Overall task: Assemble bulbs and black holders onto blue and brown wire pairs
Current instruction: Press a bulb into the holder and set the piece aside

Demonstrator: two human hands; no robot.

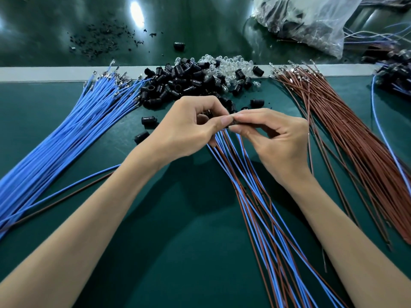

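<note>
My left hand [186, 127] and my right hand [275, 138] meet at the middle of the green mat. Between their fingertips sits a black holder [233, 123], mostly hidden. From under the fingers a bundle of blue and brown wire pairs [255, 196] trails toward me; my left hand grips it with other black holders. A pile of black holders [182, 83] lies just beyond the hands, with clear bulbs [231, 65] behind it. Loose blue wires [66, 138] fan out at the left, and loose brown wires [347, 130] at the right.
Single black holders [149, 120] lie on the mat left of my hands. A clear plastic bag [311, 21] lies at the back right, with finished assemblies [395, 70] at the right edge. Black debris [100, 41] is scattered on the far dark surface behind a pale strip [55, 73].
</note>
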